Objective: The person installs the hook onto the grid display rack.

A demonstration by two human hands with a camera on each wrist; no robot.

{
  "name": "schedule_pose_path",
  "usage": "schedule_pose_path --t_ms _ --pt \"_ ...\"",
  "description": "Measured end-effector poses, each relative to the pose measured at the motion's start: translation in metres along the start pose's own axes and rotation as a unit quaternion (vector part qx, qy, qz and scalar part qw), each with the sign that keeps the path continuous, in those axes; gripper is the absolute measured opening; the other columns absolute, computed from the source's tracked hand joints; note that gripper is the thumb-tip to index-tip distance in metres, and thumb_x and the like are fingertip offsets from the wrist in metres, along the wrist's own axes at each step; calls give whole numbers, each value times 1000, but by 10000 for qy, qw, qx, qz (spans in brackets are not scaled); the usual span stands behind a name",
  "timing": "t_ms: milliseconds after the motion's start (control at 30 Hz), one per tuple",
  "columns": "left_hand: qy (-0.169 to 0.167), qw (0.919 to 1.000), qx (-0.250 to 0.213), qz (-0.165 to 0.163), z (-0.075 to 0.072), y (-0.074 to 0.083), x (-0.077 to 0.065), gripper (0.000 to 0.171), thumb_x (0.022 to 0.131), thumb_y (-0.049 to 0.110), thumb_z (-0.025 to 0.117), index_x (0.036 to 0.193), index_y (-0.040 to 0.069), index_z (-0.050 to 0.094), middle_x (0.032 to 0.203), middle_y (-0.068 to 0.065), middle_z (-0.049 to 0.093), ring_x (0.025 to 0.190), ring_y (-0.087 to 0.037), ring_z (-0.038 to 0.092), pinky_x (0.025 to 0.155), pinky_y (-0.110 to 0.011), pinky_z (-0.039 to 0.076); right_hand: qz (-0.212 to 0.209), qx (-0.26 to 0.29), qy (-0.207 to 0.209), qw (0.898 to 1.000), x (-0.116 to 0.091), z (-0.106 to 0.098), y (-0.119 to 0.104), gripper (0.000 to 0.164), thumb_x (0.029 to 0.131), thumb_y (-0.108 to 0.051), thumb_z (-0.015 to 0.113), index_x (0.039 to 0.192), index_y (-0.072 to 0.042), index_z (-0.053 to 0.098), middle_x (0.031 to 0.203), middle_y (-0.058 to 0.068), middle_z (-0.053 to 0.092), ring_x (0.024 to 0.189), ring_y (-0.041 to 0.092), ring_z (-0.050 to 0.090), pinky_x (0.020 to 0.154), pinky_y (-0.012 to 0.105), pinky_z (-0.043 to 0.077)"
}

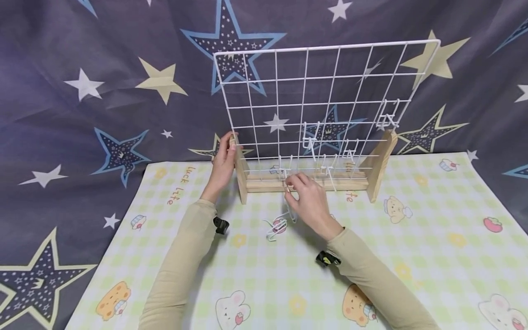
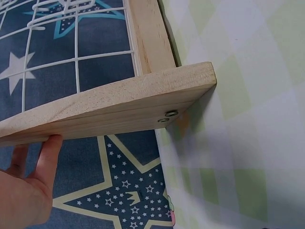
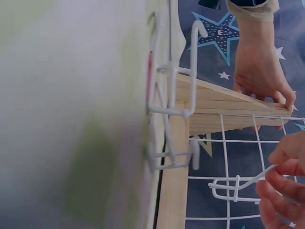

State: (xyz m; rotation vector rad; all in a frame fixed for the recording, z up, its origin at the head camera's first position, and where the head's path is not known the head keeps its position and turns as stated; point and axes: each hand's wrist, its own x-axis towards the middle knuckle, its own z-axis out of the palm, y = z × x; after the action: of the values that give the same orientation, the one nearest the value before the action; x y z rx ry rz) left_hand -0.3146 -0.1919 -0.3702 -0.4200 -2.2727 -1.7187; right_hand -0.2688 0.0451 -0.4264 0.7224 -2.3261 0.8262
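Note:
A white wire grid (image 1: 306, 91) stands upright in a wooden base, tilted back. My left hand (image 1: 222, 162) grips the upper end of the left wooden side panel (image 2: 119, 102), its fingers wrapped round the edge in the right wrist view. Low on the grid's left half, my right hand (image 1: 310, 201) pinches the prong of a white wire hook (image 3: 236, 188) between thumb and fingers. That hook's frame lies against the grid wires. Loose white wire hooks (image 1: 276, 229) lie on the tablecloth below the right hand, also large in the right wrist view.
Several more hooks hang on the grid, among them one at the middle (image 1: 311, 142) and one at the upper right (image 1: 387, 120). The right wooden side panel (image 1: 380, 167) stands on the checkered tablecloth (image 1: 297, 270). A star-patterned curtain (image 1: 119, 91) hangs right behind.

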Motion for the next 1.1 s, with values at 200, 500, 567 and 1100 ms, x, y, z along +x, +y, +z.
schedule_pose_path --t_ms 200,500,567,1100 --pt "14 9999 32 119 1 0 0 40 106 11 34 142 -6 31 124 -37 50 113 -50 51 62 -25 47 -195 111 -78 9997 -6 -4 3 15 80 -2 67 94 -5 63 90 8 65 72 22 63 58 33 50" --pt "40 9999 100 -2 1 1 0 40 107 13 32 143 -4 31 125 -37 51 109 -41 55 63 -24 47 -98 281 -412 9987 -17 -8 4 14 82 -4 69 94 -5 64 88 6 66 70 22 62 54 30 50" --pt "39 9999 100 15 1 1 0 40 107 13 32 142 -4 31 125 -37 50 109 -40 55 63 -24 47 -60 331 -486 9983 -19 -9 5 13 81 -4 69 93 -6 64 87 5 66 70 22 62 54 30 49" --pt "-172 9995 -85 -259 -1 1 0 43 107 17 31 146 -1 27 131 -34 46 118 -41 51 85 -51 51 379 821 -1305 9873 -25 -29 23 11 81 -1 68 90 -8 66 87 2 65 74 18 61 63 31 50"
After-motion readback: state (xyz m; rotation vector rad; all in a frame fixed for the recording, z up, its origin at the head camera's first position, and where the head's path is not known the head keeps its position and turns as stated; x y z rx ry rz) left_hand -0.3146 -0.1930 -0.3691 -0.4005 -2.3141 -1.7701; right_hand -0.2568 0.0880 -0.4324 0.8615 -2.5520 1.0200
